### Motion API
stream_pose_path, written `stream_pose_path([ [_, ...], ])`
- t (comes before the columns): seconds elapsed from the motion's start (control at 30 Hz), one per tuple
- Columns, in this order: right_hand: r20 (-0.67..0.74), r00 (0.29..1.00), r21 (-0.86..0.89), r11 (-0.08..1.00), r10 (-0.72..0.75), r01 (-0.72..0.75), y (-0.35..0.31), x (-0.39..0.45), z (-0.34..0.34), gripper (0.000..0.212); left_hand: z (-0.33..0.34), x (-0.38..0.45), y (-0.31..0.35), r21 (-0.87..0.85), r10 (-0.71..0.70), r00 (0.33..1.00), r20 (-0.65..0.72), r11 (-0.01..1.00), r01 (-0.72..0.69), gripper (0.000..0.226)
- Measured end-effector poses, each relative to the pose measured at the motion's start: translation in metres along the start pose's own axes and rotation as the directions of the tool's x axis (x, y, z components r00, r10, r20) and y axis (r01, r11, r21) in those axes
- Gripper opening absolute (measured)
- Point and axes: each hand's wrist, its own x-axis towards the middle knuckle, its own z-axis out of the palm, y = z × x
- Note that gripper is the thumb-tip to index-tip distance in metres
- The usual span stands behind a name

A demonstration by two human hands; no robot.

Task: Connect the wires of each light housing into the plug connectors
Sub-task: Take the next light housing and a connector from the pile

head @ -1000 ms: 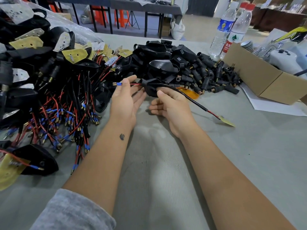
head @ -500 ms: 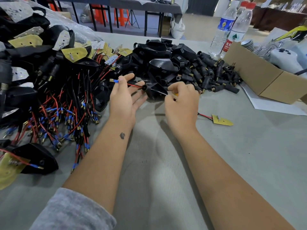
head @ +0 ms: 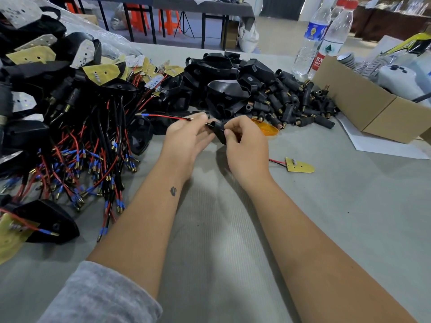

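A brown cardboard box (head: 363, 101) stands open at the right on the grey desk (head: 326, 217). It holds a white device with dark buttons (head: 401, 78) and some striped things, but the edge of the view cuts them off and I cannot tell what they are. Behind the box stand two clear plastic bottles (head: 326, 40), close together.

In the middle, the right hand (head: 247, 145) holds a black light housing (head: 219, 131) above the desk; its thumb and curled fingers close around it. The left hand (head: 189, 138) pinches the housing's red wire (head: 163, 117) between thumb and fingers, and the wire's blue tip points to the left. Where the wire enters the housing is hidden by the fingers. From under the right hand another wire goes to a small yellow board (head: 299, 165) that lies flat on the desk.

Just behind the hands lies a heap of black plug connectors (head: 291, 106), with an orange lens (head: 268, 129) at its near edge. At the left a big pile of wired housings (head: 70, 124) spreads out; its far parts are cut off.
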Motion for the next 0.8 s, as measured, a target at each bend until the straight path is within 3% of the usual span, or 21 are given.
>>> stream_pose_path([
  [0.2, -0.014, 0.999, 0.037, 0.998, -0.048, 0.048, -0.003, -0.002, -0.001, 0.017, 0.004, -0.005, -0.005, 0.200, 0.067, 0.995, 0.072, 0.977, -0.080, 0.021],
  [0.53, -0.032, 0.998, -0.192, 0.980, 0.050, -0.055, -0.001, -0.002, -0.004, 0.021, 0.000, -0.006, 0.005, 0.009, 0.170, 0.983, -0.067, 0.985, -0.170, 0.023],
  [0.67, -0.007, 0.998, -0.299, 0.953, 0.060, -0.059, 0.002, 0.000, -0.003, 0.015, 0.000, -0.003, 0.004, -0.006, 0.104, 0.994, -0.044, 0.995, -0.104, 0.020],
  [0.8, -0.007, 0.999, -0.328, 0.943, 0.054, -0.054, 0.004, 0.000, -0.002, 0.017, 0.002, -0.003, -0.001, 0.144, 0.050, 0.999, -0.009, 0.988, -0.048, 0.017],
])
